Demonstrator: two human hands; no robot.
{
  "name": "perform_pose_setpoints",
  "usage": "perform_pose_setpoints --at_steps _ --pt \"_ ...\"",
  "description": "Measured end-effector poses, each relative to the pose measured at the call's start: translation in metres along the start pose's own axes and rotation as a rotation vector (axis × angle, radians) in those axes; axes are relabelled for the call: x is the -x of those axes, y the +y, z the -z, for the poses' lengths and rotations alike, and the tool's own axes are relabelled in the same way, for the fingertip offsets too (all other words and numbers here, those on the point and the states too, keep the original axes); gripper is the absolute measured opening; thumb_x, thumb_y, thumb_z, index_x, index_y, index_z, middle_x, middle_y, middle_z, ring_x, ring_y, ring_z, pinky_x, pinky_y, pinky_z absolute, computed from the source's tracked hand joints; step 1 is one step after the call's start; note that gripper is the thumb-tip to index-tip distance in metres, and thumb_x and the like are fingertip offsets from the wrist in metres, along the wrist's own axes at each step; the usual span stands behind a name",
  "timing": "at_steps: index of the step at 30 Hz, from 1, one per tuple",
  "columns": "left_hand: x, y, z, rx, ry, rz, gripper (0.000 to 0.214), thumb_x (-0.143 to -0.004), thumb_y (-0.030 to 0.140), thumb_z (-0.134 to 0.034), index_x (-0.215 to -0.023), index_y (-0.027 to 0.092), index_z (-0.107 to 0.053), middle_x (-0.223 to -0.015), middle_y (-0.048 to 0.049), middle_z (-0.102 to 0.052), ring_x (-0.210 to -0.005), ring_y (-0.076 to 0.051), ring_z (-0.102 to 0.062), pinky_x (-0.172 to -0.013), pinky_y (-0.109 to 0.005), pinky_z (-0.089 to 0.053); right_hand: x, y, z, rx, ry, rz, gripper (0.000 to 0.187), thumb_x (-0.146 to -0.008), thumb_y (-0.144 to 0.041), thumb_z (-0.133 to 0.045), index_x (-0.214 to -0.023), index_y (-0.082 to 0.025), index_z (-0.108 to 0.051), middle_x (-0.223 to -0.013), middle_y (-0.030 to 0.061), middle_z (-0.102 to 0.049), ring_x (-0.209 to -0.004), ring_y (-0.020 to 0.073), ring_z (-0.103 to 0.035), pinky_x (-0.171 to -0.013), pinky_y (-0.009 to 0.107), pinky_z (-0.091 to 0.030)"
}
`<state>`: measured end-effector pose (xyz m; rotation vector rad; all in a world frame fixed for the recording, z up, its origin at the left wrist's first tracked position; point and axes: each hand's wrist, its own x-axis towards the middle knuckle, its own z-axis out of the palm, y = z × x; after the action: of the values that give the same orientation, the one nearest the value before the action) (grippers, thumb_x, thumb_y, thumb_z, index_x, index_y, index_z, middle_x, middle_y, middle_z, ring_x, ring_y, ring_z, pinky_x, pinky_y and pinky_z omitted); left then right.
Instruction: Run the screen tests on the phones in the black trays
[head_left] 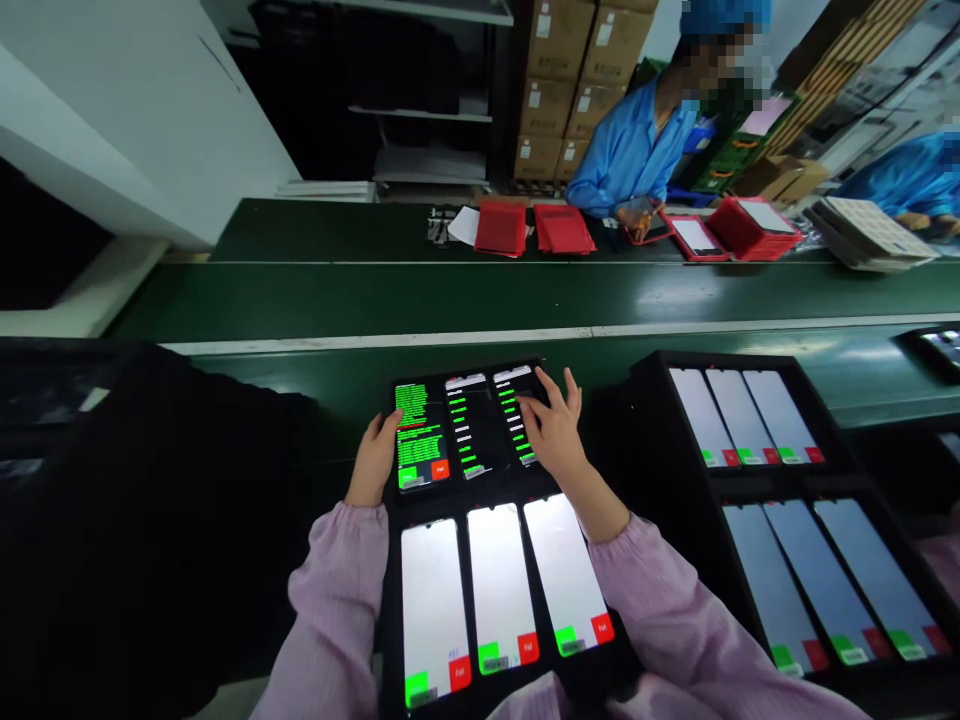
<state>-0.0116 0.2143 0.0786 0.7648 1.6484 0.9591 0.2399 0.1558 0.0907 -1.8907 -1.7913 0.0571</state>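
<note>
L hand [373, 460] at left edge of far-left phone [421, 440] w/ green test list, thumb on its screen; other fingers hidden, can't tell if clamped. R hand [556, 432] fingers apart, tips on far-right phone [513, 400]. Middle phone [471, 430] sits betw. both hands' fingers. All in black tray [459, 503] on tabletop [330, 375]; white-screen phones [499, 585] wrist-side.

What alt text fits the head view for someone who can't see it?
Two hands reach over a black tray of six phones: the left hand touching the back-left phone, the right hand with fingers spread on the back-right phone. A second tray of phones sits to the right; across the green belt a co-worker works by red trays.
</note>
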Motion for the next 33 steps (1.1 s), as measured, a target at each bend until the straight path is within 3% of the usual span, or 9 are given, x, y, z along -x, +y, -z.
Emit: perform_pose_setpoints --at_steps 6,11,16,21,25,30,33 --pt "0.016 -0.001 0.003 0.004 0.071 0.023 0.022 -0.083 0.036 -0.066 -0.098 0.022 -0.071 -0.115 -0.0085 -0.077 -0.122 -0.027 -0.067 -0.107 -0.037 -0.051 0.003 0.002 0.009 -0.06 0.021 0.007 0.035 -0.103 -0.026 -0.048 -0.113 -0.029 -0.082 -0.156 0.0049 -0.056 -0.157 0.0426 -0.026 -0.12 0.078 -0.03" --pt "0.054 -0.021 0.018 0.114 0.039 0.151 0.037 -0.082 0.032 -0.066 -0.118 0.023 -0.072 -0.116 -0.0074 -0.077 -0.11 -0.026 -0.073 -0.094 -0.034 -0.06 0.036 0.01 0.029 -0.137 0.099 0.086 0.034 -0.104 -0.025 -0.05 -0.106 -0.029 -0.084 -0.145 0.0054 -0.065 -0.152 0.0355 -0.038 -0.119 0.063 -0.044" --pt "0.077 -0.023 0.022 0.189 0.051 0.218 0.05 -0.081 0.025 -0.066 -0.131 0.019 -0.068 -0.118 -0.0088 -0.078 -0.116 -0.026 -0.073 -0.1 -0.035 -0.059 0.059 0.009 0.033 -0.169 0.058 0.161 0.032 -0.103 -0.021 -0.053 -0.107 -0.029 -0.084 -0.143 0.0079 -0.068 -0.148 0.0339 -0.044 -0.113 0.059 -0.052" --pt "0.079 -0.016 0.018 0.174 0.049 0.238 0.057 -0.084 0.024 -0.063 -0.141 0.019 -0.062 -0.12 -0.0089 -0.078 -0.113 -0.026 -0.074 -0.102 -0.038 -0.059 0.058 0.006 0.029 -0.135 0.043 0.207 0.031 -0.102 -0.02 -0.055 -0.102 -0.028 -0.085 -0.145 0.0079 -0.066 -0.15 0.036 -0.041 -0.113 0.062 -0.051" --pt "0.07 -0.03 0.021 0.118 0.017 0.186 0.056 -0.085 0.028 -0.064 -0.14 0.019 -0.062 -0.116 -0.0091 -0.079 -0.11 -0.027 -0.075 -0.103 -0.04 -0.058 0.058 0.007 0.031 -0.079 -0.016 0.202 0.03 -0.099 -0.018 -0.057 -0.095 -0.026 -0.086 -0.148 0.0086 -0.064 -0.155 0.0388 -0.035 -0.117 0.064 -0.048" --pt "0.05 -0.055 0.028 0.002 -0.024 0.028 0.057 -0.082 0.036 -0.071 -0.136 0.019 -0.065 -0.128 -0.0106 -0.074 -0.124 -0.027 -0.068 -0.109 -0.04 -0.053 0.053 -0.012 0.031 -0.082 -0.112 0.283 0.028 -0.099 -0.02 -0.062 -0.116 -0.03 -0.082 -0.156 0.0068 -0.058 -0.158 0.0377 -0.029 -0.121 0.062 -0.043" --pt "0.049 -0.057 0.028 -0.022 -0.013 -0.029 0.057 -0.08 0.037 -0.072 -0.133 0.019 -0.066 -0.129 -0.0108 -0.074 -0.124 -0.026 -0.068 -0.108 -0.039 -0.053 0.049 -0.032 0.023 -0.067 -0.221 0.366 0.029 -0.098 -0.025 -0.066 -0.124 -0.032 -0.079 -0.164 0.0043 -0.048 -0.16 0.0385 -0.026 -0.124 0.064 -0.038"
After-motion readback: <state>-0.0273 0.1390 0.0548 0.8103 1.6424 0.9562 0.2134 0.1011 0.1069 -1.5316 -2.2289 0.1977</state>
